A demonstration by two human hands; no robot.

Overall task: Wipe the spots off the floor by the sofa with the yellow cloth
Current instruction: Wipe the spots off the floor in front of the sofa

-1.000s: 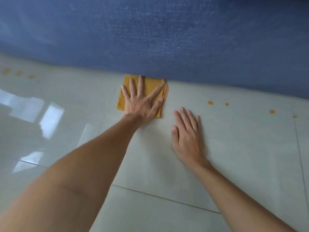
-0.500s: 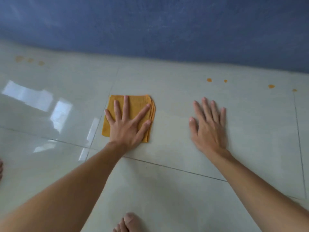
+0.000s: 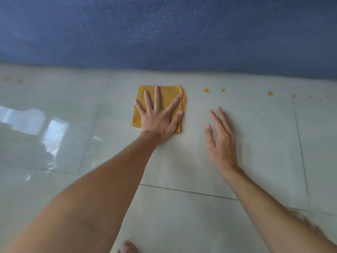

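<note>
The folded yellow cloth (image 3: 169, 92) lies flat on the pale tiled floor (image 3: 182, 161), a little short of the blue sofa (image 3: 164, 33). My left hand (image 3: 158, 117) presses down on it with fingers spread wide. Off to the cloth's right, my right hand (image 3: 220, 141) is tilted on its edge with the fingers straight, holding nothing. Orange spots sit along the sofa's base: two close ones (image 3: 206, 90) right of the cloth, more farther right (image 3: 270, 93), and faint ones at far left (image 3: 6, 78).
The sofa front runs across the whole top of the view and blocks the far side. Glare from a window shines on the tiles at left (image 3: 52, 128). A toe (image 3: 127, 247) shows at the bottom edge.
My left hand has slid the cloth away from me, back toward the sofa and nearer the orange spots on the right. My right hand has lifted from flat on the floor to tilted.
</note>
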